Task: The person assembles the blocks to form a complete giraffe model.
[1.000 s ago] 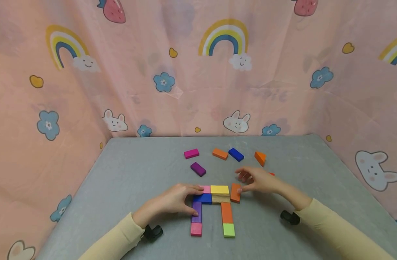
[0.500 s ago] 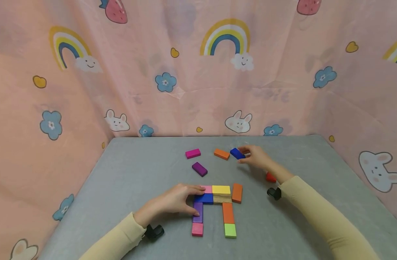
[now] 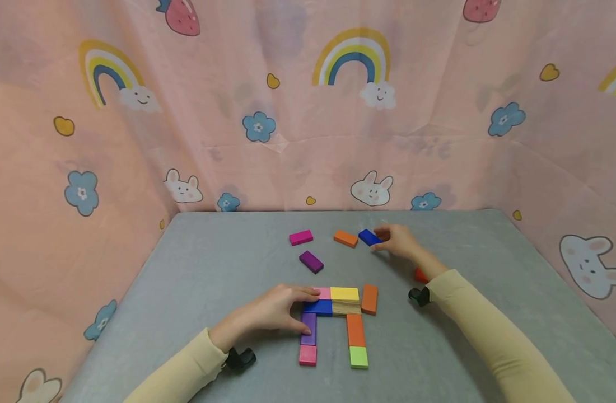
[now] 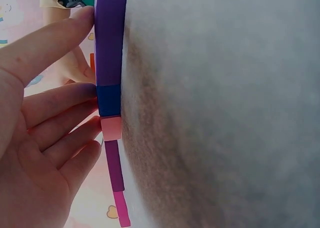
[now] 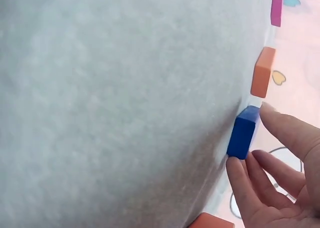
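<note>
In the head view my left hand (image 3: 270, 308) rests on an arrangement of flat colored blocks. Its thumb touches the purple block (image 3: 308, 327), and the other fingers reach over the blue block (image 3: 318, 307) and the pink block (image 3: 324, 293). The left wrist view has these fingertips on the blocks' upper faces. At the back, my right hand (image 3: 396, 242) holds a second blue block (image 5: 242, 135) between thumb and fingers; it appears to be on the table. Also in the arrangement are yellow (image 3: 345, 294), bare wood (image 3: 346, 308), orange (image 3: 355, 330), green (image 3: 359, 357) and rose (image 3: 308, 355) blocks.
An orange block (image 3: 369, 299) stands beside the arrangement's right end. Behind lie a magenta block (image 3: 301, 238), a dark purple block (image 3: 311, 261) and another orange block (image 3: 345, 239). A red piece (image 3: 421, 275) is partly hidden by the right forearm. A patterned curtain (image 3: 308, 140) hangs behind the grey table (image 3: 227, 252).
My right hand has left the orange block beside the arrangement and moved back to the loose blue block, where it now stays. The left hand keeps its place. The view shifts slightly.
</note>
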### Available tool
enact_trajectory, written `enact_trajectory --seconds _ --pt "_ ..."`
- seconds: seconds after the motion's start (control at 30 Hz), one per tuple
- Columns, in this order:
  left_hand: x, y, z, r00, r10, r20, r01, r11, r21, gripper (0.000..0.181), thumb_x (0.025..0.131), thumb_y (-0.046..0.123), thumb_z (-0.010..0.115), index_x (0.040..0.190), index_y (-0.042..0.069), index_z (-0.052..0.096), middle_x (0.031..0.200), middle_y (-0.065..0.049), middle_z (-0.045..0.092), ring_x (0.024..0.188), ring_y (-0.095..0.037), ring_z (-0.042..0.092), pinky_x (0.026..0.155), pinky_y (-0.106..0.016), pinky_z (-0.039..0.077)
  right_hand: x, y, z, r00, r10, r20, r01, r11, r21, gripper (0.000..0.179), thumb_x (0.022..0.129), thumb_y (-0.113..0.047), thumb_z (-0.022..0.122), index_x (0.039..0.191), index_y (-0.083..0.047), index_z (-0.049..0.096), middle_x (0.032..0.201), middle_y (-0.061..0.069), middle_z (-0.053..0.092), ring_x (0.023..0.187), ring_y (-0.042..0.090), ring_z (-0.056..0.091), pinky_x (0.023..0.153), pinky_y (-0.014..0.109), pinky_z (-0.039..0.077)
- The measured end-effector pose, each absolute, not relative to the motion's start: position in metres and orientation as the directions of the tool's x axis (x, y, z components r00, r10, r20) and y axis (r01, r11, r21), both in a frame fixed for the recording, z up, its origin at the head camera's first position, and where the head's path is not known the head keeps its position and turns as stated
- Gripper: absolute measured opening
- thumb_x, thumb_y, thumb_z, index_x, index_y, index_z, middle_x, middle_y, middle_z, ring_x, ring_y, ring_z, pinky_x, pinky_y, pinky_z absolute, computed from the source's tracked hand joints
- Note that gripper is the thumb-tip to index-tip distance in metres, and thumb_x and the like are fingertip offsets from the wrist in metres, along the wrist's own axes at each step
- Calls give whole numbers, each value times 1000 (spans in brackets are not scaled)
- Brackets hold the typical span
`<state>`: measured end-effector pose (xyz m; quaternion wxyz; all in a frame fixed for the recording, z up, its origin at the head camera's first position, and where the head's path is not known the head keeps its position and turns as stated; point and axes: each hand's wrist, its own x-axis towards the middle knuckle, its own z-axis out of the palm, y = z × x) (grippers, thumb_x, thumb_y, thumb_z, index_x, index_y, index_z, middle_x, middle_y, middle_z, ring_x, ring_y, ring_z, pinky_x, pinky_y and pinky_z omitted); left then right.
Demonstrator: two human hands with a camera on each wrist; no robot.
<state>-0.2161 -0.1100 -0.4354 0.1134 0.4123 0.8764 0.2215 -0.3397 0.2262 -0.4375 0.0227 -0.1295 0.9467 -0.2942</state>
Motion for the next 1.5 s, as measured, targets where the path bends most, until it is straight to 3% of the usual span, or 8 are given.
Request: enact_trajectory --seconds 0.17,0.53,0.9,1.17,1.5 --pt "-217 -111 -436 -631 775 -7 680 558 475 65 78 41 76 133 14 56 141 3 51 131 -14 46 106 -36 41 -339 225 -439 -973 -230 3 -191 798 -571 55 83 -20 73 128 7 53 123 26 59 111 38 58 96 50 47" --pt "-217 -112 -436 -632 775 -6 678 557 480 65 78 42 76 133 14 56 141 3 51 131 -15 46 106 -36 41 -328 223 -438 -963 -270 25 -232 775 -588 55 81 -14 75 125 10 54 120 28 61 106 39 62 89 47 51" --pt "-218 -112 -438 -624 782 -2 687 550 475 65 78 43 76 133 15 56 140 4 51 131 -14 47 105 -35 41 -344 227 -435 -962 -271 -42 -186 758 -625 71 80 -15 76 140 1 42 139 24 48 126 40 48 102 52 40" --pt "-217 -110 -438 -616 788 7 695 540 474 64 78 42 76 133 15 56 140 3 52 131 -15 47 105 -35 42 -351 230 -443 -922 -386 -34 -289 743 -604 73 80 -17 77 140 4 41 140 25 45 124 42 49 100 51 43" --pt "-218 -111 -437 -621 784 0 688 544 480 65 78 42 76 134 15 56 141 3 51 131 -14 47 105 -35 41 -350 228 -443 -917 -398 -9 -312 733 -605 68 80 -11 75 138 6 43 137 29 47 120 44 51 98 51 44"
